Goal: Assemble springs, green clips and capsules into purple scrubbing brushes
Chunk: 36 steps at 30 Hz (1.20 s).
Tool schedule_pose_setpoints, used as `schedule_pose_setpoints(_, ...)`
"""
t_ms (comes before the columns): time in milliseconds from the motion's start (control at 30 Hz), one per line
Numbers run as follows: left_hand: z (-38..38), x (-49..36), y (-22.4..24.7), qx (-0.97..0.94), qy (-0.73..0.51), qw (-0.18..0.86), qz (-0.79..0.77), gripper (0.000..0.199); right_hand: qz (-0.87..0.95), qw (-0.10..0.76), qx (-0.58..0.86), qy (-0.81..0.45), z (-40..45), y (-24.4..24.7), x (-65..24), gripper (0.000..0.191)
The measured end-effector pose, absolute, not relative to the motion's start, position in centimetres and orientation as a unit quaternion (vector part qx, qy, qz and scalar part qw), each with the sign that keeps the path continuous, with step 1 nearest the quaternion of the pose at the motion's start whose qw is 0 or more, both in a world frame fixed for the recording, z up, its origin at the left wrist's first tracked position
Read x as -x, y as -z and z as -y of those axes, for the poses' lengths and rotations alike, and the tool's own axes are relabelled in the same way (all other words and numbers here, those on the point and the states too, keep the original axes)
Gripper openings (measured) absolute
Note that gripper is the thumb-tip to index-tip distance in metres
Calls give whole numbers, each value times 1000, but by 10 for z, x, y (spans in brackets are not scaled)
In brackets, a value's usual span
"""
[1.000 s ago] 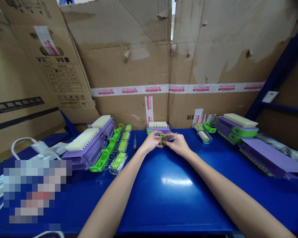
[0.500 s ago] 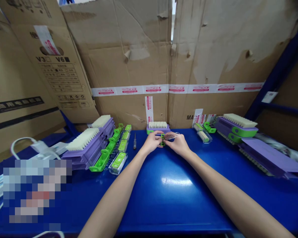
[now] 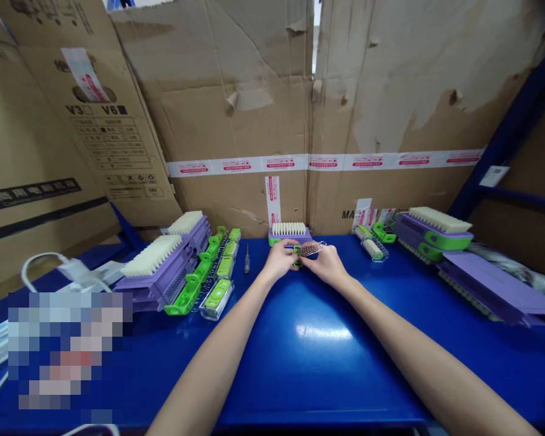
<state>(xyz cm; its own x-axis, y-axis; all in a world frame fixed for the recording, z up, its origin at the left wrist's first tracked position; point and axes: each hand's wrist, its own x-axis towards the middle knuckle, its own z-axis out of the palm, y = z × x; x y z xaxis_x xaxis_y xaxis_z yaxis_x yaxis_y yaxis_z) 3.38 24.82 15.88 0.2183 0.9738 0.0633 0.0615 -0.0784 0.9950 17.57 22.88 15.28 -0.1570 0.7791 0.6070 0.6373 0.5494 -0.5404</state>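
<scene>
Over the far middle of the table, my left hand point(image 3: 281, 259) is closed on a small green plastic bracket point(image 3: 297, 264). My right hand point(image 3: 329, 265) pinches a metal coil spring point(image 3: 312, 247), whose near end is against the bracket. My fingers hide how the two meet. Just behind both hands lies a purple block with cream bristles point(image 3: 289, 229). Nearest on the left are clear cases with green inserts point(image 3: 217, 295), a row of green brackets point(image 3: 188, 293) and a small screwdriver point(image 3: 247, 261).
Purple bristle blocks point(image 3: 157, 261) stack at the left, and others point(image 3: 438, 229) at the right near a tilted purple panel point(image 3: 499, 284). A clear case point(image 3: 372, 248) lies right of my hands. White cables and a charger point(image 3: 77, 269) sit far left. Cardboard point(image 3: 236, 127) walls the back.
Almost nothing differs. Both hands stay in the same place with the bracket and the spring, and the view has shifted very slightly.
</scene>
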Motion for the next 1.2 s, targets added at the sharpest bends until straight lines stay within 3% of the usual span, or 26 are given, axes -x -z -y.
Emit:
schedule_pose_setpoints(367, -249, -34, -154, -625, -436, 468, -447, 31, 756, 436, 484, -58, -230, -151, -173, 17)
schedule_pose_setpoints(667, -251, -28, -158, -608, -407, 534, -423, 39, 758, 440, 477, -71, -232, -149, -173, 15)
schedule_pose_setpoints(1200, -249, -28, -163, -617, -367, 554, -421, 40, 769, 409, 485, -77, -246, -145, -180, 15)
